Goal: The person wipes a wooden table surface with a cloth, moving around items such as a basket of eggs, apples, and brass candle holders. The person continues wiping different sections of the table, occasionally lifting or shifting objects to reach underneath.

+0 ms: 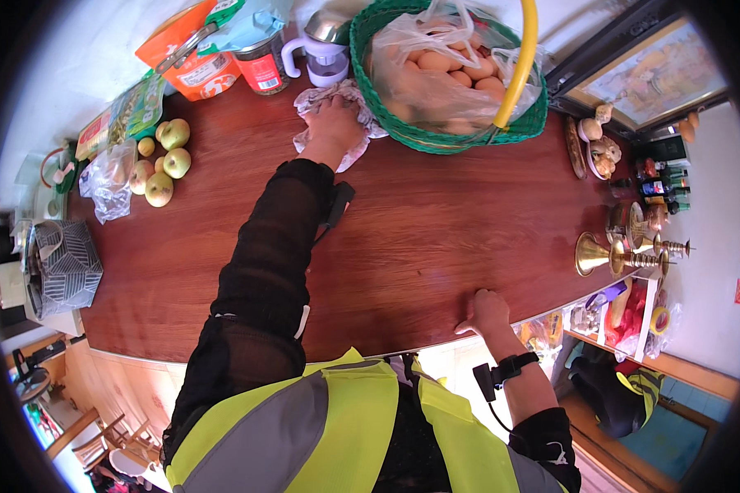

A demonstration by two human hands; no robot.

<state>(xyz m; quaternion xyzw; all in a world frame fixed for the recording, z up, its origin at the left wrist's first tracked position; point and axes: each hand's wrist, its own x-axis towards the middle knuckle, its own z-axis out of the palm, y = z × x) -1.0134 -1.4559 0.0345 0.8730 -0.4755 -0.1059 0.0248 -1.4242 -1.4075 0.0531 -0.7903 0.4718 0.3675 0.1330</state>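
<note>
My left hand [335, 127] presses down on a crumpled, pale patterned cloth [345, 161] at the far side of the brown wooden table [407, 215]. The cloth bunches around my fingers and lies against a green woven basket [444, 145]. Inside the basket, brown eggs [435, 61] sit in a clear plastic bag [391, 80]. Just behind the cloth stands a lilac appliance with a handle [327, 65]. My right hand [486, 313] leans on the table's near edge, holding nothing. Its fingers look curled in, and the thumb points left.
Several apples [176, 163] and a plastic bag [110, 179] lie at the left. Food pouches [200, 77] and a jar [262, 68] line the wall. Brass candle holders [592, 254] stand near the right edge. The basket's yellow handle [518, 68] rises high. A patterned fabric bin [68, 265] is far left.
</note>
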